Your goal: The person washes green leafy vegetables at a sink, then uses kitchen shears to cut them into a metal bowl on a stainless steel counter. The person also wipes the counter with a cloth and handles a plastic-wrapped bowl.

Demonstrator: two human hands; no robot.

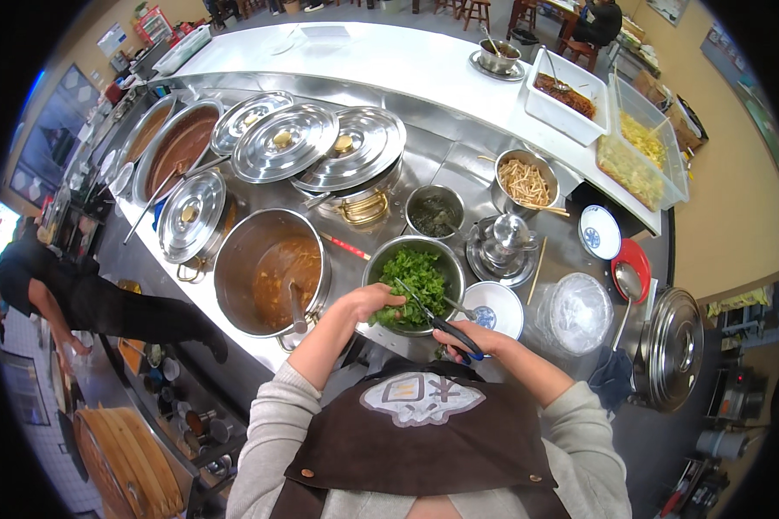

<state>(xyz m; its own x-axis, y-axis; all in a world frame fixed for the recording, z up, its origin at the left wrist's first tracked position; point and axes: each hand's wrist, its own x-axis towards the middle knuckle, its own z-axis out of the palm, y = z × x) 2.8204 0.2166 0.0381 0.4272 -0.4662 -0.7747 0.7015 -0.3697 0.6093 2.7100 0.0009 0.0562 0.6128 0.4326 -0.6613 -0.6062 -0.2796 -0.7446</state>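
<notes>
My left hand (378,302) grips a bunch of chopped-looking leafy green herbs (417,276) at the near left rim of a stainless steel bowl (459,269). In my right hand (470,338) are scissors (451,329) with black and blue handles. Their blades are parted and reach over the herbs, close to my left fingers. A spoon handle (459,307) leans out across the bowl's right rim. Against that side sits a white bowl with a blue motif (507,310). To the left stands a deep steel pot (230,272) of reddish-brown soup with a ladle (296,310) in it.
Lidded steel pots (357,139) stand behind the soup pot. Further right are a small pot of dark greens (433,211), a pot of pale shredded food (524,181) and plastic-wrapped bowls (578,311). Food tubs (568,97) line the white counter (389,55). Another person (104,292) stands at left.
</notes>
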